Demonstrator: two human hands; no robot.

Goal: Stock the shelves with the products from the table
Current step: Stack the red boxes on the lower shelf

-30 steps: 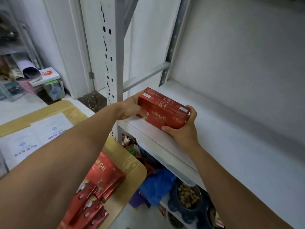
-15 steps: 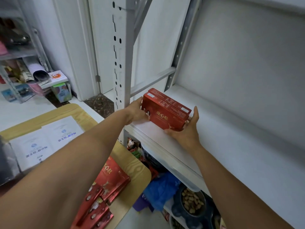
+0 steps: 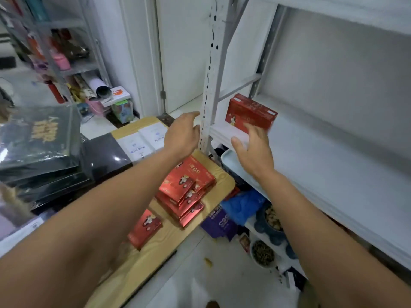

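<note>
Both grips are loose: left grip (image 3: 182, 134) has relaxed, spread fingers holding nothing, right by the perforated metal post (image 3: 208, 85). Right grip (image 3: 253, 147) is spread too, fingertips just in front of the red box (image 3: 249, 113), can't tell if touching. That glossy rectangular box stands at the left end of the smooth white shelf (image 3: 322, 156). More shiny red boxes (image 3: 186, 190) lie piled on the wood-grain bench (image 3: 222, 183).
</note>
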